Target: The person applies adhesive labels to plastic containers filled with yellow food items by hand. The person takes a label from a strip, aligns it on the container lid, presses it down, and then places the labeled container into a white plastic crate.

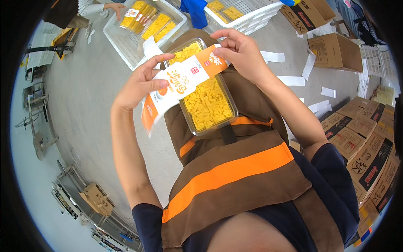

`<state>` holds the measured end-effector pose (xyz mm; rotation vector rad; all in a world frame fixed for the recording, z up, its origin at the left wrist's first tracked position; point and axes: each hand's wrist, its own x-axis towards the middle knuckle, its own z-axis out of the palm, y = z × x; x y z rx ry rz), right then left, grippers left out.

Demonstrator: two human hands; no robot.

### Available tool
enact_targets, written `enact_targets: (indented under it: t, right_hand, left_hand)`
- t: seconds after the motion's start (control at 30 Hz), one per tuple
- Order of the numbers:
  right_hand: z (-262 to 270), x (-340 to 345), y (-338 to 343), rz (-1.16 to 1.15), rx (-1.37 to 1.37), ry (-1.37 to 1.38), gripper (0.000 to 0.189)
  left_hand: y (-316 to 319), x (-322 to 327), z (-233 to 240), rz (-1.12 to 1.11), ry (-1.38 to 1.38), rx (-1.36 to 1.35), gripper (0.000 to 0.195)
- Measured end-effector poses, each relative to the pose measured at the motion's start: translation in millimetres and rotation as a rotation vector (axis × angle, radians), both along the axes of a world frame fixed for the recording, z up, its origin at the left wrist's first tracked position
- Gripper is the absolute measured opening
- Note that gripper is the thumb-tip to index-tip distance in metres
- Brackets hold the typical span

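Observation:
A clear plastic box [209, 105] packed with yellow sachima-like pastry rests on my lap, over the brown apron [226, 186]. Across its middle lies a white and orange printed label strip [179, 78]. My left hand [141, 80] pinches the strip near its left part, thumb on top, and the strip's left end hangs down past the box. With thumb and fingers, my right hand [236, 52] grips the orange right end of the strip at the box's right edge. The fingers' undersides are hidden.
Ahead stand a white crate [126, 52] of pastry boxes, with another person's hand [116, 8] at it, and a second white crate [248, 19] with a blue cloth [193, 12]. White paper strips [291, 81] litter the floor. Cardboard cartons [362, 151] are stacked at right.

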<state>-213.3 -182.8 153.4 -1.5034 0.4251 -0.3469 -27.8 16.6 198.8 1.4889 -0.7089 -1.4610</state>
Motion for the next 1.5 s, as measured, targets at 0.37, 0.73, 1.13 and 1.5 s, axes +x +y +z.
enact_targets:
  t: [0.37,0.73,1.13,1.5]
  right_hand:
    - [-16.9,-15.9,-14.2,-0.053,0.267,0.226,0.051]
    - [-30.9,-22.5,-7.3,-0.101,0.336,0.201,0.052]
    - [-38.7,-26.1,-7.4,-0.139,0.321,0.174,0.048]
    - [-40.8,-28.4,-4.8,-0.150,0.373,0.096,0.045]
  left_hand:
    - [-27.2,-9.2,-27.1,0.067,-0.027,0.119,0.060]
    - [-32.6,-7.1,-28.6,-0.020,-0.028,0.141,0.061]
    - [-36.2,-8.8,-29.2,-0.033,-0.044,0.187,0.063]
    - [-32.6,-6.4,-29.0,-0.016,-0.029,0.156,0.068]
